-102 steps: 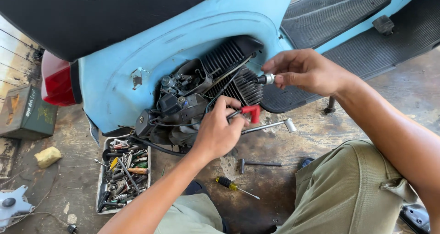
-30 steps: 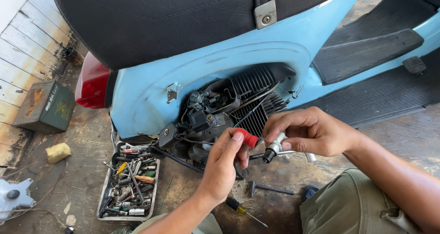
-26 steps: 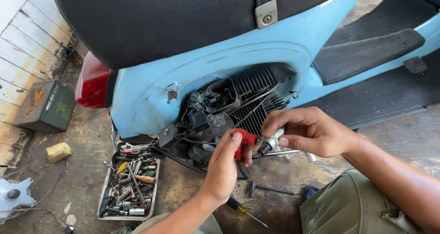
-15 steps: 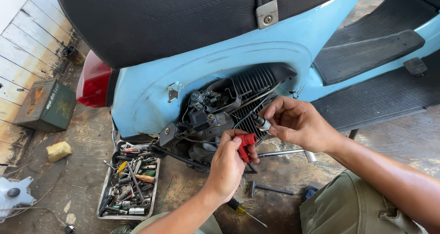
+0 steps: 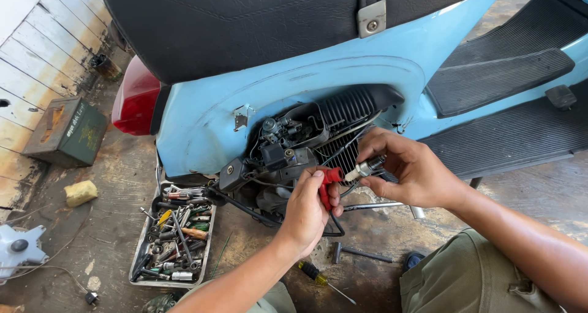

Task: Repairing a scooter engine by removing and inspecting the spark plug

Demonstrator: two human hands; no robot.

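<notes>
Left hand [image 5: 309, 210] has its grip closed around a red cap [image 5: 327, 181] with a black cable running out below it; fingers hide most of the cap. Right hand [image 5: 409, 169] pinches a small metal plug-shaped part [image 5: 365, 167] between thumb and fingertips, tip pointing toward the red cap, just beside it; whether the two touch cannot be told. Both sit right in front of the finned engine [image 5: 318, 138] in the open side of the light blue scooter [image 5: 294, 89]. Engine's lower half is hidden behind the hands. Black seat [image 5: 257, 19] is cut off at the top edge.

On the floor: a metal rod tool [image 5: 380, 206] under the right hand, partly covered; a T-handle socket [image 5: 361, 252]; a yellow-handled screwdriver [image 5: 323, 280]. Tray of mixed tools [image 5: 174, 236] near the scooter's rear, contents too jumbled to sort. Green metal box [image 5: 68, 132] by the left-side white plank wall. Yellow sponge [image 5: 81, 192] nearby. White object at the left edge, cut off.
</notes>
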